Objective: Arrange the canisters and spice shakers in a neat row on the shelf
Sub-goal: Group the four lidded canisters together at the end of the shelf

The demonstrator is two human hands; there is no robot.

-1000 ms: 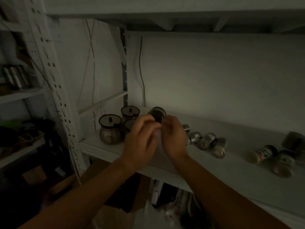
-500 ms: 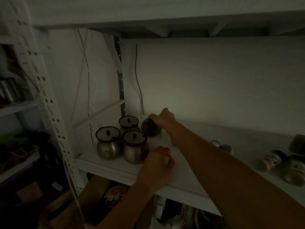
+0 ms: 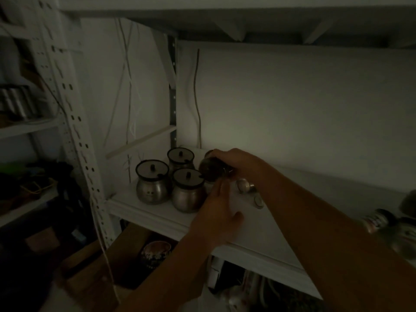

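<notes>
Three round steel canisters with lidded tops stand clustered at the left end of the white shelf point(image 3: 144, 212): one at the front left point(image 3: 152, 182), one behind point(image 3: 180, 159), one at the front right point(image 3: 188, 190). My right hand point(image 3: 234, 161) grips a fourth canister point(image 3: 209, 168), tipped on its side just right of the cluster. My left hand point(image 3: 219, 212) hovers below it with fingers apart, holding nothing. Small spice shakers point(image 3: 244, 185) lie on the shelf behind my right forearm, and more blurred shakers point(image 3: 378, 221) lie at the far right.
A perforated white upright point(image 3: 74, 122) bounds the shelf on the left, and a shelf board runs overhead. Cables point(image 3: 198, 97) hang down the back wall. Boxes and a patterned bowl point(image 3: 156, 251) sit below the shelf. Another rack at far left holds metal tins point(image 3: 15, 102).
The right hand has tipped the fourth canister onto its side and lifted it slightly beside the cluster. The left hand has risen from the shelf edge toward it and spread its fingers.
</notes>
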